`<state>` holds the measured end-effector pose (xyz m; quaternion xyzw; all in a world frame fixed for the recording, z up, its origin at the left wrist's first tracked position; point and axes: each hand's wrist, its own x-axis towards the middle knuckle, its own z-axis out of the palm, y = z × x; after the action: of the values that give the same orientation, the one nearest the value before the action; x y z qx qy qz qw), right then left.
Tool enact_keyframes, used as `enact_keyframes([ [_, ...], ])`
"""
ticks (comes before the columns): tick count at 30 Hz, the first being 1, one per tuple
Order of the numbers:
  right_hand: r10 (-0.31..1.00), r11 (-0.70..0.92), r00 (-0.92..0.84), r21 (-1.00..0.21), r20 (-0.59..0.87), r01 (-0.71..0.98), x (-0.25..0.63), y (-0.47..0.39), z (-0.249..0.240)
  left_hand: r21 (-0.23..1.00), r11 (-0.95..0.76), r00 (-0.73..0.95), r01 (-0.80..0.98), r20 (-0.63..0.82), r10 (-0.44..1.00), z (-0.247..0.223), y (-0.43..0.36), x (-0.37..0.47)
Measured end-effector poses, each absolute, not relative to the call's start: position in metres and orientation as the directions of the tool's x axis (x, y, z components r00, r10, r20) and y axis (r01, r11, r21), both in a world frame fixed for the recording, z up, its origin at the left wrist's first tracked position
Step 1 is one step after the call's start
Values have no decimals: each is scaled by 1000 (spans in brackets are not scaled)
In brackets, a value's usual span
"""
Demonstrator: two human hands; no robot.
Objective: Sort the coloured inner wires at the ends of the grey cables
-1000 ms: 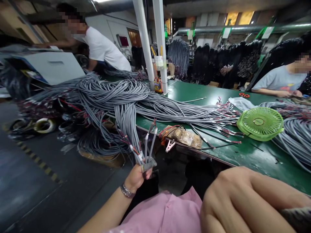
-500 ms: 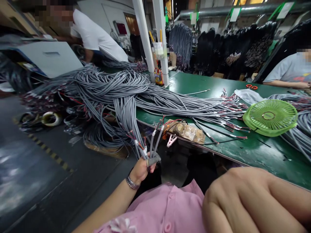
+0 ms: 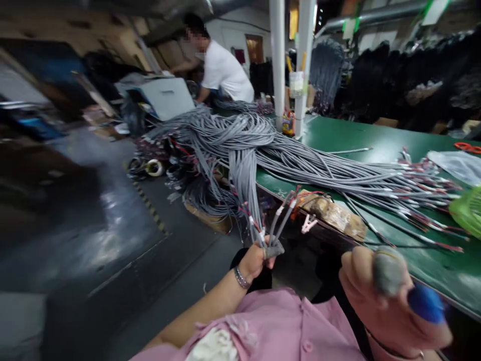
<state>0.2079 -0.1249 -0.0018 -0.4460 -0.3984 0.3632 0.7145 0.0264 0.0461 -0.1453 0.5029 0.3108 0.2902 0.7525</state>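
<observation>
My left hand (image 3: 256, 258), with a grey cover on one digit and a metal-banded watch on the wrist, is closed around a few grey cables (image 3: 278, 225). Their stripped ends, with red wires and white wrapping, point upward. At the lower right, close to the camera, is my right hand (image 3: 391, 296), its fingers curled. A grey cover (image 3: 389, 271) sits on one fingertip, and a rounded blue thing (image 3: 426, 303) shows at the hand; whether it is held or worn is unclear. Long grey cables (image 3: 244, 170) hang over the table edge near my left hand.
A big cable bundle (image 3: 323, 168) lies across the green table (image 3: 338, 133). At its front edge are a taped block (image 3: 338, 213) and a pink clip (image 3: 308, 224). A green fan (image 3: 468, 210) stands right. A person in white (image 3: 227, 70) works beyond a white post (image 3: 277, 65).
The view has swung left, so the scene shifts right. My right hand has turned and moved away from the camera, showing its fingertips. My left hand keeps its hold on the cables.
</observation>
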Motion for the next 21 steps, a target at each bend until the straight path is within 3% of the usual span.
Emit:
enact_keyframes([
  [3, 918, 175, 388, -963, 83, -207, 204, -112, -34, 918, 361, 637, -167, -179, 749, -136, 48, 24],
  [7, 963, -125, 231, -990, -135, -60, 194, -96, -77, 905, 377, 663, -196, -161, 731, -116, 47, 23],
  [10, 973, -215, 96, -976, -210, 41, 190, -88, -91, 903, 388, 666, -182, -177, 724, -107, 45, 22],
  [14, 984, -169, 80, -976, -159, 140, 187, -73, -86, 916, 358, 644, -183, -164, 747, -105, 42, 20],
  [21, 986, 42, 142, -956, 87, 290, 180, -47, -68, 944, 296, 629, -148, -141, 765, -107, 32, 13],
])
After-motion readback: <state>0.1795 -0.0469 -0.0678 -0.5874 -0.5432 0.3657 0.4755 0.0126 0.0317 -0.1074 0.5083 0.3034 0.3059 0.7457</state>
